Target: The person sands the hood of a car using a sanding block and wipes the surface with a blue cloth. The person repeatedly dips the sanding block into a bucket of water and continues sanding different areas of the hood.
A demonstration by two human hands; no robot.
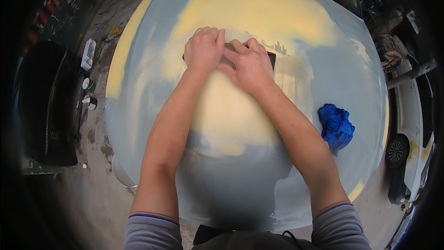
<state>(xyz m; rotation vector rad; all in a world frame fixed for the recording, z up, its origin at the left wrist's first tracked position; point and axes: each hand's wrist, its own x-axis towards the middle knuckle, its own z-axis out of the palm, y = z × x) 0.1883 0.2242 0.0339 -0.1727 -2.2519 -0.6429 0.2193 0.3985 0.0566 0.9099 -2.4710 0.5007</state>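
A: Starting closest in, got what?
B: Seeing gray sleeves [152, 232], then a crumpled blue cloth [336, 127] right of the right forearm [296, 132], on a curved gray panel [342, 76].
A: And further up? Gripping anything?
B: Yep, got left hand [204, 50] and right hand [252, 64] close together, clamped over a mostly hidden dark block [272, 58] on the panel. Past that, a big yellow patch [259, 7].

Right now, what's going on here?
A person's left grip and right grip are side by side, both closed on a dark block set on a broad, curved grey panel with yellow patches. A crumpled blue cloth lies on the panel, to the right of the forearms.
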